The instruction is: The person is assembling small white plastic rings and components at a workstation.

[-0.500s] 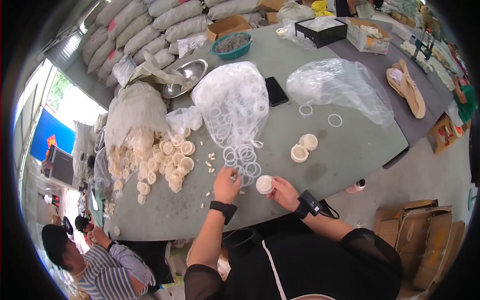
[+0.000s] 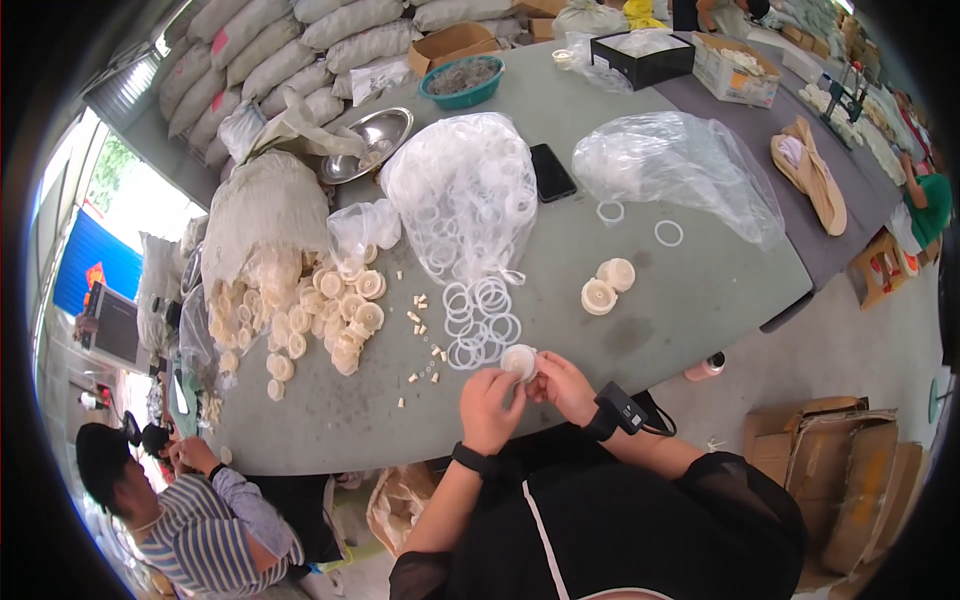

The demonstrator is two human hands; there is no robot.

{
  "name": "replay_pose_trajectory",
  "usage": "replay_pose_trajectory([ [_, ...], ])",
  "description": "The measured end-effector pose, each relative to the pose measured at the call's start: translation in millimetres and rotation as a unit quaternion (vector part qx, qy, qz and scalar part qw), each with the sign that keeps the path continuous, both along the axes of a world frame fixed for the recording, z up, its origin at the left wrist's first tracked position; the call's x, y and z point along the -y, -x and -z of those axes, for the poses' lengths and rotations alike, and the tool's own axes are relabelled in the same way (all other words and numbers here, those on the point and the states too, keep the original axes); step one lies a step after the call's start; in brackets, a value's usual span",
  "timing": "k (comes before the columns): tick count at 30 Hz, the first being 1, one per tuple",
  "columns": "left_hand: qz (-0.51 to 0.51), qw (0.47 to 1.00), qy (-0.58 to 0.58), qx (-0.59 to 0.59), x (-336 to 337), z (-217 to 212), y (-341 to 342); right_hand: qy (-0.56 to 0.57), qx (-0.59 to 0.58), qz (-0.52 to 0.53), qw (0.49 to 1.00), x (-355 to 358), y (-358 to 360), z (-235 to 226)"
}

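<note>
The left hand point(image 2: 490, 410) and right hand point(image 2: 563, 387) met, pinching a cream disc point(image 2: 518, 360); translucent rings point(image 2: 481, 323) lay at its eleven o'clock. Even fingertip pressure (nothing forced) seemed wisest.

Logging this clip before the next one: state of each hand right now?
Left hand: fingers curled at the round cap; whether it grips cannot be told.
Right hand: closed, holding that cap by its edge.
</note>
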State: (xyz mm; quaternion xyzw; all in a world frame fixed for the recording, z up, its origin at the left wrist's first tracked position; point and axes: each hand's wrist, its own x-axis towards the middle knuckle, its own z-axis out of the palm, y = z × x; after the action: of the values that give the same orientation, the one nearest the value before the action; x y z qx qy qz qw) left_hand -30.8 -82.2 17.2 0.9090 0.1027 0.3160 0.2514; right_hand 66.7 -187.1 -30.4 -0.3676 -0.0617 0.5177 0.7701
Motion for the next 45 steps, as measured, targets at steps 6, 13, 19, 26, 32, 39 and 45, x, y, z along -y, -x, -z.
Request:
replay_pose_trajectory([
  [6,0.016,0.998,0.051,0.015,-1,3,5,0.033,0.099,0.002,0.995,-1,8,-13],
  [13,-0.011,0.809,0.580,0.092,0,19,16,-0.004,0.111,-0.001,0.994,-4,17,-14],
  [19,0.067,0.651,0.748,0.110,-4,20,24,0.004,0.118,0.018,0.993,-7,26,-19],
  [26,0.122,0.655,0.732,0.141,2,34,39,-0.046,0.052,0.008,0.998,-9,33,-18],
  [32,0.043,0.692,0.702,0.162,-5,40,54,-0.008,0.033,-0.014,0.999,-21,47,-29],
  [39,0.075,0.607,0.776,0.153,-14,34,67,-0.026,0.015,-0.164,0.986,-22,52,-15],
  [45,0.044,0.666,0.744,0.024,-16,21,79,0.047,0.041,-0.224,0.973,-20,58,-12],
])
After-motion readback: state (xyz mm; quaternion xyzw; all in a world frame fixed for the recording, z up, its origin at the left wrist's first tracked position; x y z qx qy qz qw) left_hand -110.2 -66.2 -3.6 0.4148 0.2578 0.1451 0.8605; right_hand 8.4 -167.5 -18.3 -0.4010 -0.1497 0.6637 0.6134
